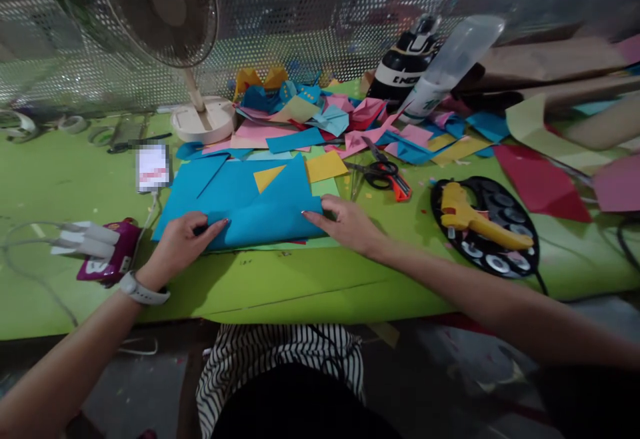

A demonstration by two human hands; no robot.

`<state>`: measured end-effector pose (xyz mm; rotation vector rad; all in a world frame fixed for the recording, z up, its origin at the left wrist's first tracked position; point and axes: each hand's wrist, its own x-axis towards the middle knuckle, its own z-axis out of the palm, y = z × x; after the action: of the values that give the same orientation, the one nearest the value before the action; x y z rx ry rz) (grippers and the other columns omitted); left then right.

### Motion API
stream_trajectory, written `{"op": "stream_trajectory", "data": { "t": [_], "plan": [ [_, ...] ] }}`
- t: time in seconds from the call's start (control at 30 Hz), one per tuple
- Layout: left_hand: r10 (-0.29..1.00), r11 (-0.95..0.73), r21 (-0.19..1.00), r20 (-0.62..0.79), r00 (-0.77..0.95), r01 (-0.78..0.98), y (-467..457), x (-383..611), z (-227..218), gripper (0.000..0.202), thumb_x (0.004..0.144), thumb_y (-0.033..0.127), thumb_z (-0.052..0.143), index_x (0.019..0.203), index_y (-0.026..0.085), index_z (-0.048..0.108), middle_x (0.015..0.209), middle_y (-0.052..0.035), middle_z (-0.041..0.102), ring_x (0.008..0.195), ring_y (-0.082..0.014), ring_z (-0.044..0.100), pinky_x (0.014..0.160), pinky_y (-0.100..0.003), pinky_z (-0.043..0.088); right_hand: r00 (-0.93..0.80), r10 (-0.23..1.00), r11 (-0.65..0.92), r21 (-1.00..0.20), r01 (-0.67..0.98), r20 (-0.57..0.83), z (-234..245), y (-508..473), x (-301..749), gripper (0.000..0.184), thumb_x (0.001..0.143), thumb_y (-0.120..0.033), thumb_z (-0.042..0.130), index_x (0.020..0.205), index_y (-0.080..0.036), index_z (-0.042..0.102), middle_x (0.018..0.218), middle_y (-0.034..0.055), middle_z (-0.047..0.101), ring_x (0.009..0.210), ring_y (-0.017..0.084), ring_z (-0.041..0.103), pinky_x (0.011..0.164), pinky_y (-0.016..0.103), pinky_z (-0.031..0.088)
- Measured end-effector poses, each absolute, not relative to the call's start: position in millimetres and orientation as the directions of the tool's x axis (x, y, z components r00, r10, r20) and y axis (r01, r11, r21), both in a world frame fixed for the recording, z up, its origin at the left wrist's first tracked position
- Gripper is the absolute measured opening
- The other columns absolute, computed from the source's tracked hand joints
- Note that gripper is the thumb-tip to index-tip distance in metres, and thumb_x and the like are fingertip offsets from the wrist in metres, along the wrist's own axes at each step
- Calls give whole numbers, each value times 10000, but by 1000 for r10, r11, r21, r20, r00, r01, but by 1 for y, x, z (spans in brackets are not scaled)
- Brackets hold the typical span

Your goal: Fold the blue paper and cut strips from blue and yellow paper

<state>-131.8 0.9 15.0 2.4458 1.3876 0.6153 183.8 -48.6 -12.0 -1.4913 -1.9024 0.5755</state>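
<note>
A: Start big. What could trouble the bench (310, 305)?

B: Crowding, I'd say. The pile of coloured paper (295, 109) spreads over its far middle, right up to the work, so a turning sheet could catch on loose scraps there.

A: And the blue paper (235, 192)?

B: It lies near the middle, close to the near side, partly folded, with another sheet showing under its near edge. If the two sides are pressed unevenly, the fold could run crooked.

A: What's on the right?

B: A black palette (483, 184), with a yellow glue gun (470, 219) resting on it. The right forearm crosses just nearer than both; a careless sweep could knock the gun off. I can't tell whether it is hot.

A: How are the hands?

B: The left hand (177, 242) and right hand (350, 225) each have a thumb on the blue paper's near part. Other fingertips are hidden, so I can't tell whether either grip is clamped on it or merely pressing. A slack one might let the fold spring.

A: Smaller still?

B: The scissors (383, 165), just beyond the right hand, could snag a corner. Last, a yellow triangle (269, 177): if it's loose, it could slip out of place.
</note>
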Motion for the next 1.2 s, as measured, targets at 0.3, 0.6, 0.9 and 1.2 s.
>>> {"op": "stream_trajectory", "data": {
  "t": [0.3, 0.6, 0.9, 1.2],
  "plan": [
    [866, -482, 140, 223, 447, 865, 1, -119, 14, 479, 896, 523, 476, 551, 203, 387, 565, 3, 437, 549, -140, 394, 529, -285, 230, -136, 969, 217, -451, 866, 205, -18, -35, 177, 362, 924, -434, 444, 654, -212, 354, 734, 17, 456, 626, 148, 413, 558, 276, 270],
    [942, -329, 22, 79, 326, 944, 10, -113, 25, 513, 877, 642, 414, 648, 206, 556, 547, -25, 540, 523, -184, 494, 492, -289, 254, -102, 973, 161, -290, 943, 208, -22, -37, 167, 309, 956, -399, 358, 921, -165, 557, 935, 86, 558, 676, 179, 492, 515, 275, 253],
    [494, -838, -122, 247, 834, 532, -35, -71, 23, 648, 943, 563, 364, 1472, 195, 298, 1536, -105, 333, 1432, -261, 252, 1168, -479, 152, -92, 978, 138, -245, 960, 189, -23, -33, 168, 276, 953, -394, 403, 972, -175, 570, 995, 87, 590, 771, 199, 536, 549, 290, 259],
    [515, -855, -41, 53, 856, 517, -30, -66, -3, 826, 879, 705, 319, 1521, 206, 175, 1582, -79, 205, 1464, -259, 137, 1187, -490, 65, -71, 985, 134, -440, 888, 157, -16, -23, 180, 212, 916, -378, 491, 829, -187, 523, 801, 25, 581, 674, 155, 478, 577, 275, 282]
  ]
}}
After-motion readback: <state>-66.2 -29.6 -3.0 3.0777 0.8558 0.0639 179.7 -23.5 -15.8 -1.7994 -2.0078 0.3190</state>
